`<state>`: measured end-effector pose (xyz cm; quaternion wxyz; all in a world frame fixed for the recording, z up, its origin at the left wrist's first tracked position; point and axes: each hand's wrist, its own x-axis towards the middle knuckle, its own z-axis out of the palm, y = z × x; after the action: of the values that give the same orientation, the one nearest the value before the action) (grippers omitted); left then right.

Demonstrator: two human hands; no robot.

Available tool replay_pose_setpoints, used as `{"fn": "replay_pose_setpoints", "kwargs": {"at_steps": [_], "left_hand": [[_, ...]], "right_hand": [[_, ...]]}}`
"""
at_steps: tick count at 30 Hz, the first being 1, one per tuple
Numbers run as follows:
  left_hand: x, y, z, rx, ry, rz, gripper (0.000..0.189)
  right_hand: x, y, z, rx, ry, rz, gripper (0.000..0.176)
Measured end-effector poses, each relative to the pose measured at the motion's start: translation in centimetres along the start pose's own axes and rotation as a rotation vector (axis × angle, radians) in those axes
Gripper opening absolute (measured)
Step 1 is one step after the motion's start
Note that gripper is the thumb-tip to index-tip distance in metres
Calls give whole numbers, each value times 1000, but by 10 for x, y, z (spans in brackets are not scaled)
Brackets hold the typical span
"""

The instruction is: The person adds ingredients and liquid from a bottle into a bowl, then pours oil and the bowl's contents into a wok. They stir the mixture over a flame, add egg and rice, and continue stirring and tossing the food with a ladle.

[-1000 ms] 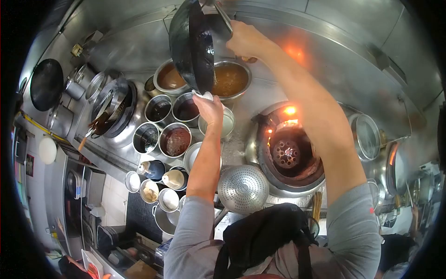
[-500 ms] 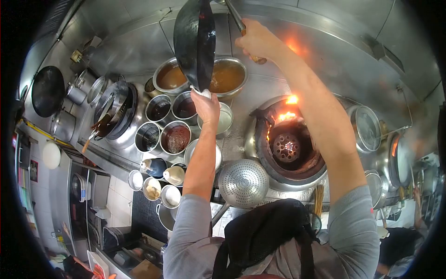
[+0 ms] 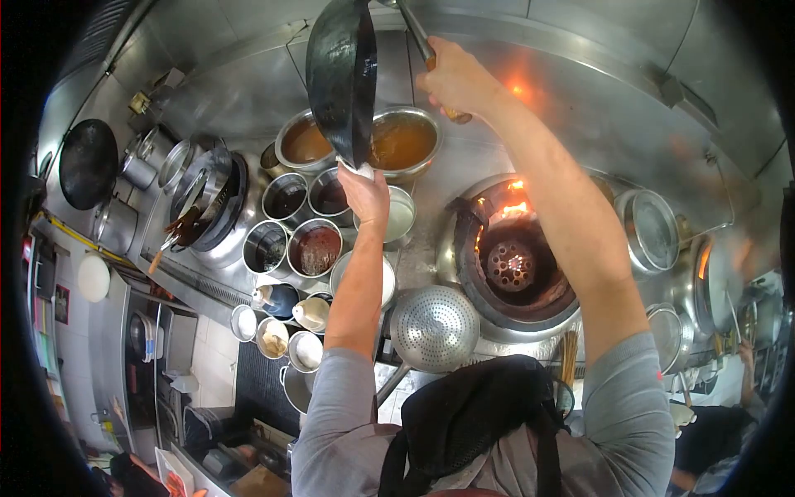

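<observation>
A black wok [image 3: 341, 79] is tipped on its side above two metal bowls at the back. My left hand [image 3: 364, 195] is closed round its lower edge with a white cloth [image 3: 356, 169] between. My right hand [image 3: 455, 76] grips the wooden-ended handle of a metal ladle [image 3: 416, 31], whose head is hidden near the wok's top. Below the wok's open side is the right-hand bowl [image 3: 404, 142] of orange-brown liquid. The wok partly covers the left-hand bowl [image 3: 301, 142]. Flames burn in the bare stove burner [image 3: 512, 263] at the right.
Metal pots of dark sauces [image 3: 315, 248] stand left of my left forearm. A perforated strainer [image 3: 434, 328] lies in front of the burner. Another wok [image 3: 217, 199] sits on the left stove. A bamboo brush [image 3: 568, 358] is near my right elbow. A co-worker's arm [image 3: 747, 358] shows at far right.
The wok has shifted slightly left and tilted a little, with my left hand still at its edge. My right hand has moved slightly with the ladle. The burner flames have changed shape.
</observation>
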<state>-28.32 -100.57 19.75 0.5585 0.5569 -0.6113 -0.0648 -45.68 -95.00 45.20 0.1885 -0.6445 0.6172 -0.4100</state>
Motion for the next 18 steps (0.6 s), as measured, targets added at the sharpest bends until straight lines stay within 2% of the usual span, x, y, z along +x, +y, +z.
{"fn": "replay_pose_setpoints", "kwargs": {"at_steps": [2, 8, 11, 13, 15, 16, 17, 18], "left_hand": [[-1, 2, -2, -7, 18, 12, 68], [-3, -17, 2, 48, 2, 39, 76], [-1, -32, 5, -64, -8, 91, 71], [-15, -14, -8, -265, -185, -47, 77], [-48, 6, -15, -571, -226, -151, 70], [-67, 21, -19, -723, -245, -322, 64], [-81, 41, -35, -925, -320, -391, 59], [-102, 54, -47, -1020, -450, -649, 47]], "right_hand": [[-2, -2, 3, -35, 20, -4, 72], [-17, -6, 1, -79, 49, -6, 70], [-37, -7, 0, -124, 107, -9, 67], [-52, -2, 2, -111, 132, 26, 65], [-59, 20, 9, -216, 208, -16, 60], [-62, 35, 17, -271, 265, -57, 59], [-64, 49, 26, -322, 315, -102, 58], [-73, 54, 33, -246, 284, -67, 60]]}}
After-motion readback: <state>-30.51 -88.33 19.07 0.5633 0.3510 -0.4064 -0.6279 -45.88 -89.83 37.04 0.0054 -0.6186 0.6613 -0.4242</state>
